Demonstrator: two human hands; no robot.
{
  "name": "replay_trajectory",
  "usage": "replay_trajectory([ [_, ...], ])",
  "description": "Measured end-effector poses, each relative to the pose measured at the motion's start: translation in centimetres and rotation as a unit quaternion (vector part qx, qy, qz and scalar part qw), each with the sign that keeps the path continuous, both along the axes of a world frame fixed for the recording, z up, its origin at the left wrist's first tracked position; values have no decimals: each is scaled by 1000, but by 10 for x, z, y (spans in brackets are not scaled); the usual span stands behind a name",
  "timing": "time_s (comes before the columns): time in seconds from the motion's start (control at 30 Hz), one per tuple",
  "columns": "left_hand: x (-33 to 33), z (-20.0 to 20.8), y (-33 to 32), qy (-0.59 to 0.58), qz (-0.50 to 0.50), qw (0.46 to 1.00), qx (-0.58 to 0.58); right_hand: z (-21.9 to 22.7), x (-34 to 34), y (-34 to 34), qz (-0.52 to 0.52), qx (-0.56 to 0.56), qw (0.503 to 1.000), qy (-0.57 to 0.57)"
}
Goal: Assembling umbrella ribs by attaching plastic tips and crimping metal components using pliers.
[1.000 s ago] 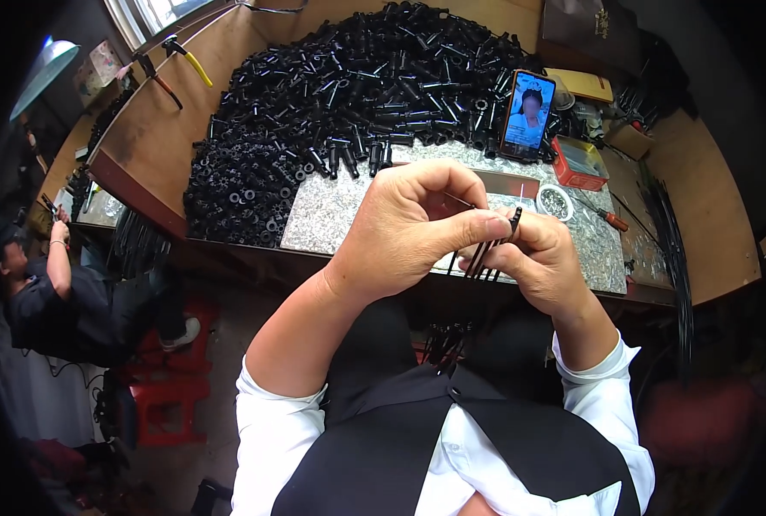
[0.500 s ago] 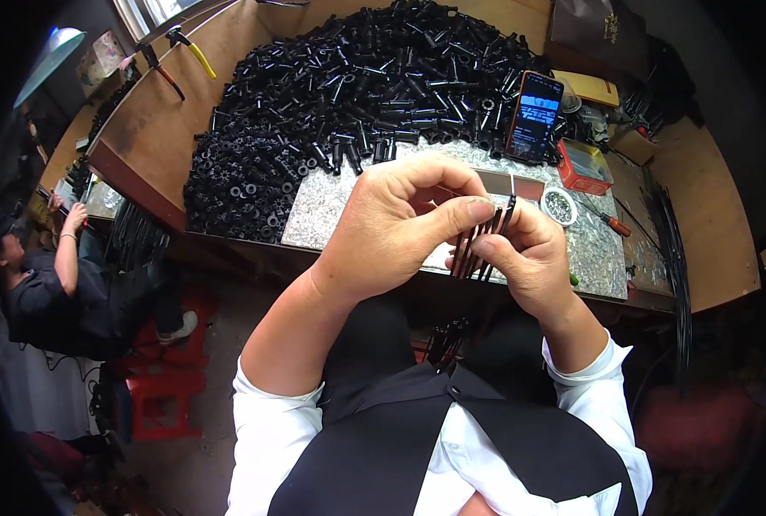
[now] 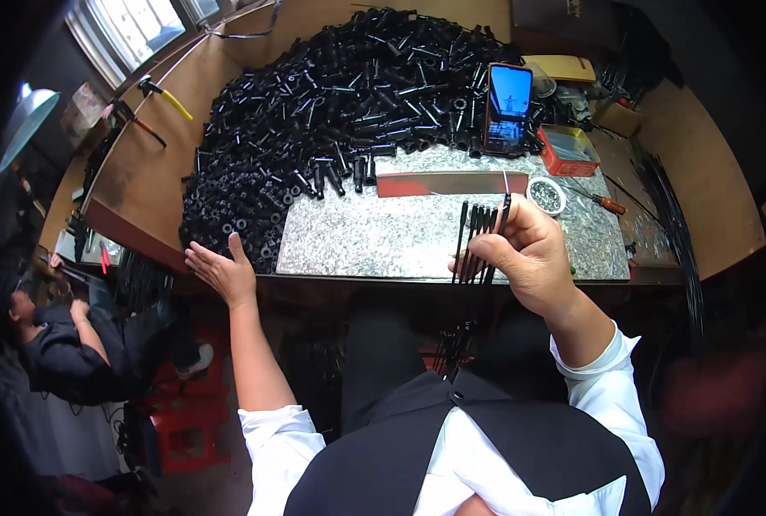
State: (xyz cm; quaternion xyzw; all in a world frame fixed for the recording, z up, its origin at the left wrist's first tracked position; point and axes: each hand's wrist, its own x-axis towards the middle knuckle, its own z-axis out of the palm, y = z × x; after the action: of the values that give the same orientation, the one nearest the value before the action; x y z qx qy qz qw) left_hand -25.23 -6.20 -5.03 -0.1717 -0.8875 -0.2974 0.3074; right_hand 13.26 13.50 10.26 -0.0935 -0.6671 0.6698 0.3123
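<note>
My right hand (image 3: 533, 258) pinches several thin black rods (image 3: 476, 236) between thumb and fingers, held upright and side by side above the front of the speckled board (image 3: 340, 232). A slim pale tip rises above the rod nearest the fingers. Off to the left, my left hand (image 3: 226, 273) is empty, with fingers stretched and thumb apart. It is at the table's front edge, just by the heap of small black notched rings (image 3: 228, 211). Behind the board lies a big pile of black tubular parts (image 3: 357, 95).
A phone (image 3: 508, 107) leans upright against the pile. Nearby are a red box (image 3: 568, 150), a white cup of small metal bits (image 3: 546, 196), a screwdriver (image 3: 608, 204) and long black rods (image 3: 667, 206). A flat reddish-grey bar (image 3: 452, 183) crosses the board. Another person (image 3: 73, 331) sits at left.
My left hand has let go of the rods and swung left, opening beside the heap of rings. My right hand keeps its hold on them. The phone's screen picture differs.
</note>
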Motion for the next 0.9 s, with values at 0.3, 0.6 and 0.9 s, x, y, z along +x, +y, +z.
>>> replay_trajectory([
  [0.3,-34,-2,12,-37,-50,989,-131,-2,0,-1,-7,-20,1000,6],
  [0.6,-42,-1,4,-42,-109,977,-181,-2,-3,-2,1,-14,1000,6],
  [0.9,-31,1,7,-37,-76,991,-108,-4,2,1,-3,-5,1000,1],
])
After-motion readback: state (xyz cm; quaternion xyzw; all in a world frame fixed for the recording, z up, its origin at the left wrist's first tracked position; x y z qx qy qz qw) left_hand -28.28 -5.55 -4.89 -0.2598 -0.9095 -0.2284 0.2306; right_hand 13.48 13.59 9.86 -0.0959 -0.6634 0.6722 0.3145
